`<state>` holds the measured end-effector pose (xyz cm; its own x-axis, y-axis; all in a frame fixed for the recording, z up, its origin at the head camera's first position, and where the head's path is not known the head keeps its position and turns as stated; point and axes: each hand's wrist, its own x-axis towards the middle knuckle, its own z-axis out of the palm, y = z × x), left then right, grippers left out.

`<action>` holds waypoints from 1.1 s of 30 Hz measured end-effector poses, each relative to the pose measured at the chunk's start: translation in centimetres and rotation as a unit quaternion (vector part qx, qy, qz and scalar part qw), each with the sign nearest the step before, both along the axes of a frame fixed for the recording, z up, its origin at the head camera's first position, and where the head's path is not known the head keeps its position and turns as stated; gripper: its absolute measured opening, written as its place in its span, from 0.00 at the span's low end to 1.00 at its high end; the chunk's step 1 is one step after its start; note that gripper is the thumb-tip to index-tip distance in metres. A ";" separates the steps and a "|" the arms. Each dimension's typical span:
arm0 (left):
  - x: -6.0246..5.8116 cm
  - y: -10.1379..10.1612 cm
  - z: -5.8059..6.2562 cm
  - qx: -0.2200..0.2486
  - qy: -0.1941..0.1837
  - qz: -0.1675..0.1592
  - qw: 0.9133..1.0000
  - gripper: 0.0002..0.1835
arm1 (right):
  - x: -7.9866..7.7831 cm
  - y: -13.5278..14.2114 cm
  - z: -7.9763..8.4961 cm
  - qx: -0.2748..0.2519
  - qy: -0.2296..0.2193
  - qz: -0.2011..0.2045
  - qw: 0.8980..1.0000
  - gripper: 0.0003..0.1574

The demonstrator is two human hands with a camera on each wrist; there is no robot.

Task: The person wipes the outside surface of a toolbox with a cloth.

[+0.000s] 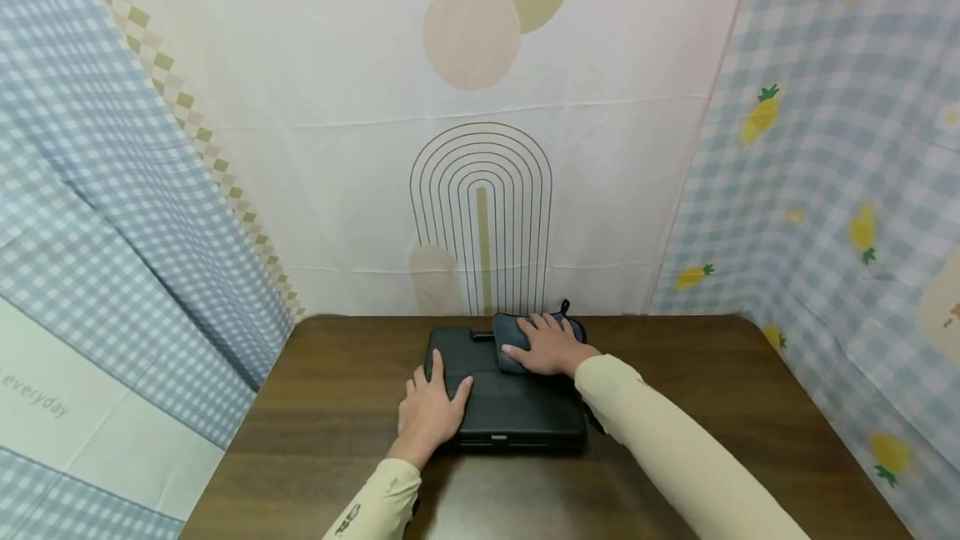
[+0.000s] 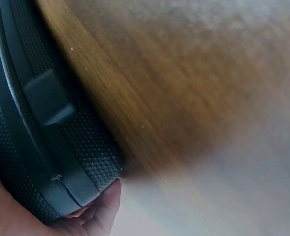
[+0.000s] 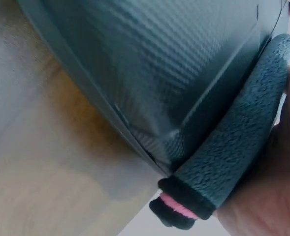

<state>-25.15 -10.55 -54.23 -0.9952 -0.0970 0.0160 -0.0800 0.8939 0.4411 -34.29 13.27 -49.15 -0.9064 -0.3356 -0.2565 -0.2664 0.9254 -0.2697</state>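
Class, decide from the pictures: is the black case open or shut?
The black case is shut: its top lies flat, and in the left wrist view its rim looks closed.

Head camera looks forward and down from above, showing a black case on a tabletop. 2 wrist cameras look, tilted, close to its edges. All 3 views share case and tabletop; head and right wrist also share a blue-grey cloth.
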 end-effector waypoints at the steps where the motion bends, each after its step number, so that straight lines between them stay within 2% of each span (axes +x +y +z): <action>1: 0.0 -0.1 0.0 0.001 0.000 0.000 1.000 0.47 | -0.2 0.0 0.0 0.002 -0.001 -0.004 1.000 0.53; 9: 0.0 -0.2 0.0 -0.004 -0.005 -0.001 1.000 0.47 | -1.3 -0.3 0.2 0.001 -0.012 -0.013 1.000 0.57; 11: 0.0 -0.3 0.0 -0.003 -0.002 -0.001 1.000 0.48 | -1.8 -0.3 -0.4 -0.002 -0.008 -0.011 1.000 0.61; 17: 0.0 -0.2 -0.3 -0.004 -0.003 0.000 1.000 0.47 | -1.9 -0.2 -0.5 0.001 -0.012 -0.015 1.000 0.59; 18: 0.0 -0.2 -0.3 -0.005 -0.004 0.001 1.000 0.47 | -1.7 -0.3 -0.1 0.002 -0.016 -0.017 1.000 0.57; 26: 0.0 0.2 -0.2 -0.008 -0.012 0.015 1.000 0.47 | -2.7 0.4 -1.3 -0.003 -0.023 -0.024 0.999 0.60; 33: -0.2 0.4 -0.1 0.001 -0.014 0.017 1.000 0.48 | -3.1 1.1 -2.1 -0.034 -0.009 -0.069 0.997 0.59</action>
<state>-25.33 -10.19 -54.37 -0.9914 -0.1302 -0.0114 -0.1220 0.8898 0.4397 -37.38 14.34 -51.23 -0.9407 -0.2242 -0.2546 -0.1313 0.9326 -0.3362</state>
